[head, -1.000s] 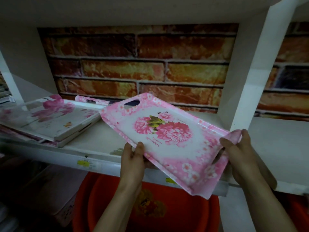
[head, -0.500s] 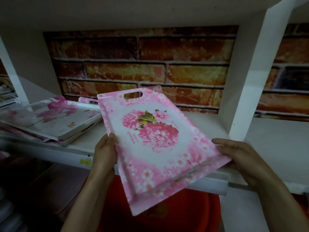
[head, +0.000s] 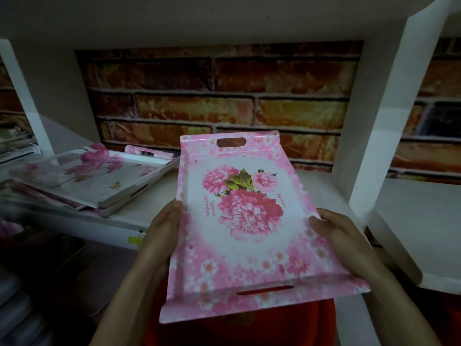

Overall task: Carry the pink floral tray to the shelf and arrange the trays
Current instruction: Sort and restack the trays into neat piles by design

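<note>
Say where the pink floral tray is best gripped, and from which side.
Grip the pink floral tray by its long side rims at mid-length, one from each side. It points lengthwise at the shelf, so its handle slots sit at the far and near ends.

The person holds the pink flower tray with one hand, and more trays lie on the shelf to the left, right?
No. The head view shows two hands on the pink floral tray: left hand on its left edge, right hand on its right. More trays do lie on the shelf, left.
</note>
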Motion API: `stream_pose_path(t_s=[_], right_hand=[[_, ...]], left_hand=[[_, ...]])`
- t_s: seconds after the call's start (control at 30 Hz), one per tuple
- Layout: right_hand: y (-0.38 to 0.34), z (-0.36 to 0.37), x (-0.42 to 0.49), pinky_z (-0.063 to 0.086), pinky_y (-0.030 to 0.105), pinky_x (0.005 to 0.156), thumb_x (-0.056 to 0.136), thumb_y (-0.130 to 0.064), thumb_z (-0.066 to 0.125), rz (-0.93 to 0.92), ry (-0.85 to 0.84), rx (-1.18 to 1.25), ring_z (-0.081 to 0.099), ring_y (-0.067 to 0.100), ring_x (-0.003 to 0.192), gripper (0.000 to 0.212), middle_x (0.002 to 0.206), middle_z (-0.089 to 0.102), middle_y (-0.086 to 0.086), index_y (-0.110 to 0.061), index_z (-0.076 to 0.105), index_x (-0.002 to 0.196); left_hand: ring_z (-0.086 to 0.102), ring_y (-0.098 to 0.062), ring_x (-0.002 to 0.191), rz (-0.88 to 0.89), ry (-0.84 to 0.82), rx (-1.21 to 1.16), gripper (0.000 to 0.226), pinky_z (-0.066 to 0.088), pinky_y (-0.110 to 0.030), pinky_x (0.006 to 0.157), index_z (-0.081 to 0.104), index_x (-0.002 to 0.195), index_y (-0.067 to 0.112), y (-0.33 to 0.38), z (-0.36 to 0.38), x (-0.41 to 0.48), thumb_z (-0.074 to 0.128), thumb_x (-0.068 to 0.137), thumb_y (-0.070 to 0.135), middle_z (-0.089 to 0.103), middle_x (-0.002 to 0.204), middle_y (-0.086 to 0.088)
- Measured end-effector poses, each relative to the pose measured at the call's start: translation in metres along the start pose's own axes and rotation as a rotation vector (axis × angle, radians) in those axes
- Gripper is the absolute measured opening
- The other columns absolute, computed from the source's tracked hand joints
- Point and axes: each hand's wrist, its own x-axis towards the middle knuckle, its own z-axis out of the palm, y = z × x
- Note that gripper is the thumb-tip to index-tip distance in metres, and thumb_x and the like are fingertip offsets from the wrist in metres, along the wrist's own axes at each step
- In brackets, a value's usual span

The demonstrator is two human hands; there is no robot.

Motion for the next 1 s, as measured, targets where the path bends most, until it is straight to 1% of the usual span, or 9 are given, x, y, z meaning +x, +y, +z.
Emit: stream_pose_path(t_s=[0.07, 0.13, 0.27, 0.37, 0.5, 0.6, 0.73, 0.9, 1.0], right_hand=[[0.004, 0.004, 0.0, 0.055, 0.029, 0.066, 0.101, -0.019, 0.049, -0.012, 0.052, 0.025, 0.074, 0.021, 0.077, 0.022, 0.091, 0.076, 0.007, -0.012, 0.069, 0.105], [0.006, 0.008, 0.001, 0.054, 0.031, 0.066, 0.1, -0.019, 0.049, -0.02, 0.099, 0.039, 0.074, 0.021, 0.077, 0.021, 0.09, 0.076, 0.006, -0.013, 0.069, 0.106], [0.008, 0.013, 0.003, 0.055, 0.032, 0.069, 0.101, -0.016, 0.048, -0.042, 0.182, 0.047, 0.072, 0.024, 0.08, 0.02, 0.092, 0.074, 0.007, -0.014, 0.068, 0.104], [0.009, 0.014, 0.005, 0.054, 0.032, 0.07, 0.101, -0.015, 0.047, -0.066, 0.197, 0.015, 0.069, 0.024, 0.084, 0.019, 0.094, 0.072, 0.006, -0.018, 0.066, 0.102], [0.009, 0.009, 0.015, 0.056, 0.036, 0.072, 0.101, -0.017, 0.048, -0.088, 0.205, -0.053, 0.07, 0.022, 0.083, 0.018, 0.095, 0.072, 0.005, -0.014, 0.064, 0.109], [0.018, 0.01, 0.018, 0.058, 0.039, 0.074, 0.1, -0.023, 0.05, -0.068, 0.2, -0.097, 0.07, 0.022, 0.082, 0.018, 0.095, 0.072, 0.004, -0.015, 0.062, 0.11], [0.031, 0.014, 0.02, 0.05, 0.029, 0.062, 0.099, -0.028, 0.05, -0.118, 0.245, -0.276, 0.067, 0.014, 0.079, 0.018, 0.095, 0.069, -0.001, -0.016, 0.06, 0.108], [0.032, 0.013, 0.027, 0.056, 0.038, 0.068, 0.097, -0.03, 0.053, -0.088, 0.263, -0.278, 0.068, 0.019, 0.076, 0.017, 0.092, 0.07, 0.001, -0.017, 0.062, 0.104], [0.03, 0.014, 0.029, 0.054, 0.035, 0.066, 0.097, -0.03, 0.053, -0.068, 0.261, -0.249, 0.069, 0.02, 0.076, 0.017, 0.09, 0.07, 0.001, -0.017, 0.063, 0.102]], left_hand=[[0.073, -0.013, 0.082, -0.026, -0.089, -0.008, 0.027, 0.054, -0.031, 0.075, 0.072, 0.098, 0.023, -0.006, 0.001, -0.004, 0.046, 0.104, 0.029, 0.078, 0.09, 0.004], [0.073, -0.008, 0.081, -0.006, -0.151, 0.058, 0.023, 0.053, -0.025, 0.069, 0.07, 0.102, 0.024, -0.009, 0.0, -0.005, 0.047, 0.103, 0.026, 0.078, 0.093, 0.008], [0.074, -0.013, 0.083, -0.001, -0.183, 0.207, 0.015, 0.052, -0.026, 0.067, 0.067, 0.105, 0.025, -0.016, -0.004, 0.002, 0.053, 0.101, 0.026, 0.077, 0.093, 0.006], [0.073, -0.016, 0.081, 0.015, -0.196, 0.189, 0.016, 0.052, -0.017, 0.059, 0.066, 0.11, 0.021, -0.018, -0.003, 0.007, 0.054, 0.101, 0.017, 0.076, 0.096, 0.0], [0.072, -0.024, 0.09, 0.04, -0.198, 0.176, 0.018, 0.053, -0.018, 0.061, 0.065, 0.114, 0.016, -0.019, 0.003, 0.017, 0.053, 0.101, 0.017, 0.075, 0.101, -0.005], [0.074, -0.018, 0.083, 0.044, -0.205, 0.14, 0.018, 0.054, -0.019, 0.06, 0.065, 0.114, 0.016, -0.021, 0.008, 0.021, 0.053, 0.101, 0.017, 0.076, 0.098, -0.004], [0.073, -0.015, 0.083, 0.063, -0.201, 0.144, 0.02, 0.053, -0.016, 0.06, 0.065, 0.117, 0.015, -0.029, 0.008, 0.025, 0.053, 0.101, 0.017, 0.075, 0.102, -0.006], [0.073, -0.012, 0.083, 0.079, -0.205, 0.144, 0.019, 0.051, -0.013, 0.059, 0.065, 0.116, 0.016, -0.034, 0.007, 0.029, 0.052, 0.101, 0.018, 0.075, 0.102, -0.004], [0.072, -0.008, 0.083, 0.101, -0.205, 0.159, 0.019, 0.05, -0.011, 0.06, 0.065, 0.116, 0.019, -0.037, 0.005, 0.032, 0.052, 0.102, 0.021, 0.074, 0.102, 0.0]])
